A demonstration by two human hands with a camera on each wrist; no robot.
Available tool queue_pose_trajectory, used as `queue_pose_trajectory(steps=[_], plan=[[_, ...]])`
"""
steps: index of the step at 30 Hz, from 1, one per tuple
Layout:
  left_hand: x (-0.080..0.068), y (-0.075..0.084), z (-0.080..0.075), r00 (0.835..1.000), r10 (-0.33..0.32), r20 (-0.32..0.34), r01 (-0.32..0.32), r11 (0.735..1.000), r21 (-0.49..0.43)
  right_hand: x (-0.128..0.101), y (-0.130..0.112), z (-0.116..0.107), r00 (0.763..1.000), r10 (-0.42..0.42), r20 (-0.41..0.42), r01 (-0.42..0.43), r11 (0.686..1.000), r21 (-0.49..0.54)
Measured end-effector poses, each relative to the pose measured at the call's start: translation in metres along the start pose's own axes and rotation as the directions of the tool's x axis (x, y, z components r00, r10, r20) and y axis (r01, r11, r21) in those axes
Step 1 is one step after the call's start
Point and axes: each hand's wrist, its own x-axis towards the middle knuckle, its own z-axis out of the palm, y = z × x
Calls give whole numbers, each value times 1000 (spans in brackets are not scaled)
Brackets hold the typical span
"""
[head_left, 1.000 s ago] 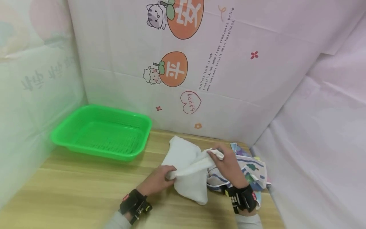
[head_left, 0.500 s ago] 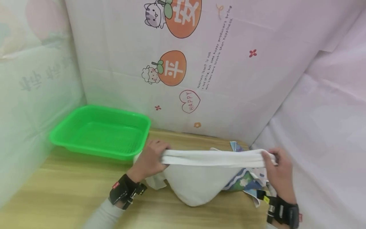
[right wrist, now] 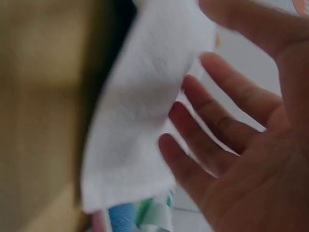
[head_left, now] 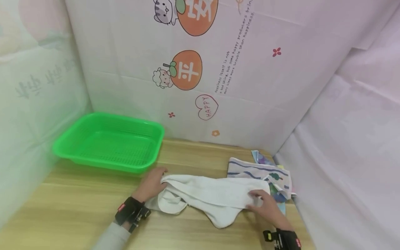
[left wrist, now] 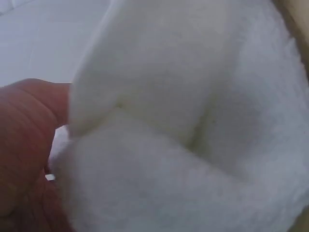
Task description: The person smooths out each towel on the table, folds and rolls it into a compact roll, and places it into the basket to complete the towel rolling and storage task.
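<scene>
Gripping one end of the white towel (head_left: 206, 196) in my left hand (head_left: 151, 184), my right hand (head_left: 265, 205) lies released at the other end, on the bench (head_left: 78, 208).

The head view is bright and evenly lit by soft, diffuse light, with no hard glare. Shadows are faint: a thin one lies under the green perforated plastic basket (head_left: 109, 142) on the pale wooden table (head_left: 72, 205). The left edge looks washed out and hazy, and straight lines bend slightly towards the borders. The left wrist view is filled by the out-of-focus white terry towel (left wrist: 193, 125). The right wrist view is blurred, its left side smeared, with dark shade beside the towel.
</scene>
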Motion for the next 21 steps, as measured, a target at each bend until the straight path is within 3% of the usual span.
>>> queue_pose_trajectory(steps=[2,5,10,15,21], plan=[[-3,3,-4,999,-21,-41,22,999,29,-3,-2,12,998,13,53,-14,1000,2],[-4,9,-12,992,-50,-112,53,998,24,-5,1,25,998,28,57,-26,999,-47],[5,23,-26,982,-52,-180,49,999,-21,-1,8,26,992,73,107,-62,993,-105],[20,36,-37,977,44,-209,-64,994,-86,2,3,19,977,149,154,-135,986,-95],[31,46,-39,974,208,-96,-221,963,-156,-6,-11,36,972,168,164,-154,983,-95]])
